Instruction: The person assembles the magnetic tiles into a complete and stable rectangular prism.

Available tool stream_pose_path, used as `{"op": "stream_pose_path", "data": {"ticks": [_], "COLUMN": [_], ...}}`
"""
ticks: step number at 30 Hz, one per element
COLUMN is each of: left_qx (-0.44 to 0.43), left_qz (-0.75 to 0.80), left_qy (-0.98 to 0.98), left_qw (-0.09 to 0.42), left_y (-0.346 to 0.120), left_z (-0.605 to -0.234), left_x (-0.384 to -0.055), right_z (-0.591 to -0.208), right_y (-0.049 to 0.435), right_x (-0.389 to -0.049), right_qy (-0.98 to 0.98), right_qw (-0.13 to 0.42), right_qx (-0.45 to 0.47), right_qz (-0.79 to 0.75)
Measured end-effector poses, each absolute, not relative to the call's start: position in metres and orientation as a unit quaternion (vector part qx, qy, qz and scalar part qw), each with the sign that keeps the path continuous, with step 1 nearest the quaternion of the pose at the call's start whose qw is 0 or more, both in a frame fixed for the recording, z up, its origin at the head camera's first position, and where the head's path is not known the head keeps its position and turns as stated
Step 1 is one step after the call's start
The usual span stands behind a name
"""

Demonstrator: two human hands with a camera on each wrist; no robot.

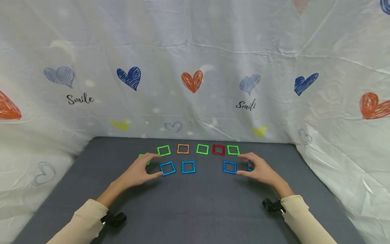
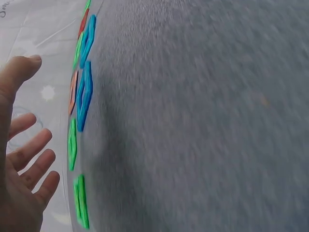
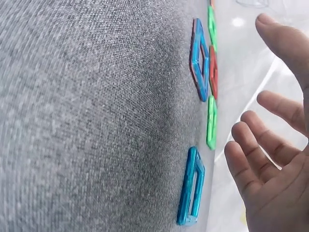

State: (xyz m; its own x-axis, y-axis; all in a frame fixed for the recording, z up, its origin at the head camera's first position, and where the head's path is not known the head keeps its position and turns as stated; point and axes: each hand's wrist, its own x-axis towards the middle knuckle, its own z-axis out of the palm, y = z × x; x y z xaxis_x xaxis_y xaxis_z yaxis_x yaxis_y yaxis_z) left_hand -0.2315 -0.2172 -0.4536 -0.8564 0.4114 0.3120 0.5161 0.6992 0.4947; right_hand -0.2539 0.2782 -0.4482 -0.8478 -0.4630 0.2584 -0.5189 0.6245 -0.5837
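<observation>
My left hand (image 1: 137, 173) hovers at the left of a group of small square magnetic tile frames, thumb and fingers spread. Its thumb tip overlaps a tilted blue tile (image 1: 169, 173) in the head view, and its fingers partly hide a green tile (image 2: 83, 203). On the other side my right hand (image 1: 259, 169) is held with thumb and fingers apart, the thumb tip right by another blue tile (image 1: 230, 172). A further blue tile (image 3: 186, 212) shows through the gap between that thumb and the fingers. Both wrist views show nothing held.
Along the grey table's (image 1: 195, 210) far edge lie a green tile (image 1: 166, 155), an orange tile (image 1: 183, 153), more green tiles and a red tile (image 1: 218, 154). One more blue tile (image 1: 188, 172) is in the nearer row. A white heart-printed cloth (image 1: 213, 112) hangs behind.
</observation>
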Motion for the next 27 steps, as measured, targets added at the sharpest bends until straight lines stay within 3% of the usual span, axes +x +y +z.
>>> {"op": "stream_pose_path", "data": {"ticks": [17,27], "left_qx": [-0.263,-0.266], "left_qz": [-0.31,-0.321], "left_qy": [-0.913,-0.908], "left_qw": [0.031,0.039], "left_y": [-0.174,-0.15], "left_z": [-0.465,-0.468], "left_x": [-0.249,-0.257], "right_z": [-0.458,-0.463], "right_y": [0.269,0.26], "right_x": [-0.259,-0.259], "right_qy": [-0.911,-0.91], "right_qw": [0.025,0.03], "right_qx": [0.255,0.245], "right_qz": [0.325,0.333]}}
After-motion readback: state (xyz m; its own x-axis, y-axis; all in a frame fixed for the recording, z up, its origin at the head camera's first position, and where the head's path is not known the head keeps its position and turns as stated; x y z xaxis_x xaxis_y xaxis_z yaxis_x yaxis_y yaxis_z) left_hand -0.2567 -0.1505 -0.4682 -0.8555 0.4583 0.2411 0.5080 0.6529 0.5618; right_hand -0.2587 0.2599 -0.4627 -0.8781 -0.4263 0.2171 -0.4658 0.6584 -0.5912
